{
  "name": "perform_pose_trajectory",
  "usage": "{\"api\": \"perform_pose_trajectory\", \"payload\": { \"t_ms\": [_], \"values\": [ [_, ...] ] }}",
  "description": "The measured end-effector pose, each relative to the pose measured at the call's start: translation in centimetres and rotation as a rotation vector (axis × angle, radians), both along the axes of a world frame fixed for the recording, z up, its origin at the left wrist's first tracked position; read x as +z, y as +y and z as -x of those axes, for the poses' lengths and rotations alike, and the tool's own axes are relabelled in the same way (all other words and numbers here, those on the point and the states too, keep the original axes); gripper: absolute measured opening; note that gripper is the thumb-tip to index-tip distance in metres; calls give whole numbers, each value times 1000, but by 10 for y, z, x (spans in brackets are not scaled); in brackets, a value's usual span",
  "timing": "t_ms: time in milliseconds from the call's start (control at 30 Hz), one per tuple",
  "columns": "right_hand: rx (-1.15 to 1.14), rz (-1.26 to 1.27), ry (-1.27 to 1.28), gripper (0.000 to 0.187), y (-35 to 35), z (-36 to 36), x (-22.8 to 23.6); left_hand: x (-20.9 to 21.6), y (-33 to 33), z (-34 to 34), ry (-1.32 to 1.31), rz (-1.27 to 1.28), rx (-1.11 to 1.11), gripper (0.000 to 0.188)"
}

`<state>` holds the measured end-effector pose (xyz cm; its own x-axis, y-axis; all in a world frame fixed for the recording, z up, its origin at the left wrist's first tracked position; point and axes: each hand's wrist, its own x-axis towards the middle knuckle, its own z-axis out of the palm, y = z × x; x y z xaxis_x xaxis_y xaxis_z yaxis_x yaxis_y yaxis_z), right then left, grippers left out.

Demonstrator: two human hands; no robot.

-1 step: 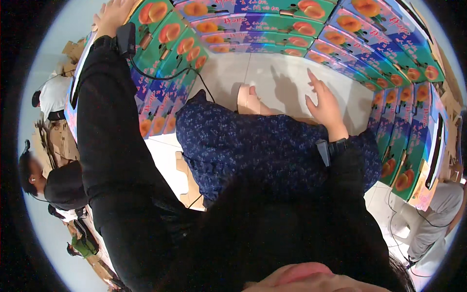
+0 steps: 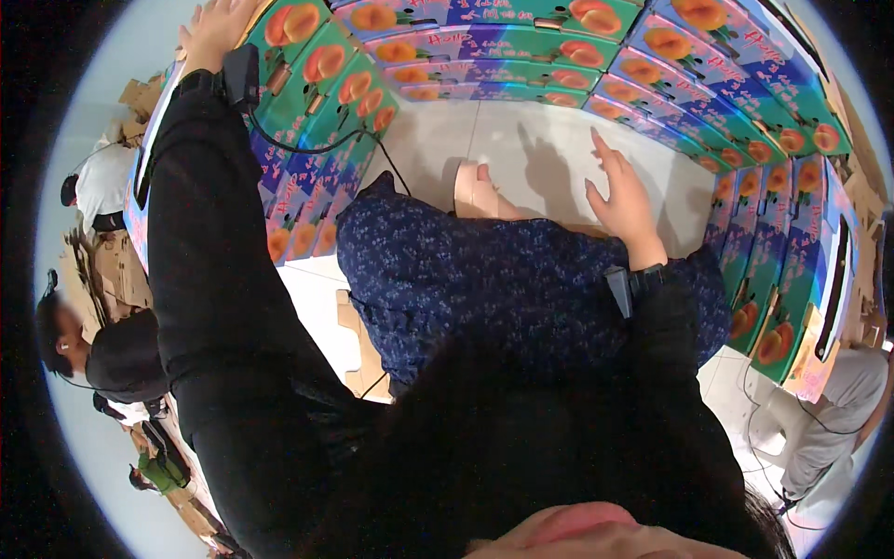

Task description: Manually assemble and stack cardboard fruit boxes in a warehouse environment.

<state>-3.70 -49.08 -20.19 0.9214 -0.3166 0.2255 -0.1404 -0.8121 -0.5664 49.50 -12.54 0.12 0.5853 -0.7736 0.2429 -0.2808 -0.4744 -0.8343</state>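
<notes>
My left hand [image 2: 216, 33] reaches up at the far left, resting at the top edge of a stack of fruit-printed cardboard boxes [image 2: 312, 121]. Its visible fingers are stretched out, partly cut off by the picture's rim, and I see nothing in it. Over my lap hovers my right hand [image 2: 626, 200], open, thumb apart from the fingers, touching nothing. Both wrists wear a dark strap with a small black device; a black cable runs from the left one. Dark blue patterned cloth [image 2: 466, 270] covers my lap, and a foot in a pale sandal [image 2: 473, 191] shows beyond it.
More stacked boxes in green, blue and pink stand ahead [image 2: 494, 56] and at the right [image 2: 778, 252], walling in the pale tiled floor [image 2: 438, 140]. Other people [image 2: 126, 354] and loose cardboard [image 2: 119, 270] appear at the left. A person in grey trousers [image 2: 843, 401] sits at the right near cables.
</notes>
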Motion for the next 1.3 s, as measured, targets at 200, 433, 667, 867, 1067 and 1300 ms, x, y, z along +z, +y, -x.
{"api": "perform_pose_trajectory", "payload": {
  "t_ms": [200,433,667,867,1067,1300],
  "values": [
    [-87,61,-219,68,2,-7,2,-1,36,-17,-58,165,-147,49],
    [-20,-57,-123,68,6,3,14,3,60,-49,195,259,-172,47],
    [-39,-56,-107,67,3,5,13,-4,26,-36,366,414,-187,46],
    [-48,-59,-124,66,2,5,17,1,10,-22,504,676,-12,45],
    [-13,-57,-147,64,7,6,23,1,39,-31,446,483,-198,45],
    [-6,-62,-140,64,8,6,24,3,36,-34,660,670,-207,46]
  ]
}}
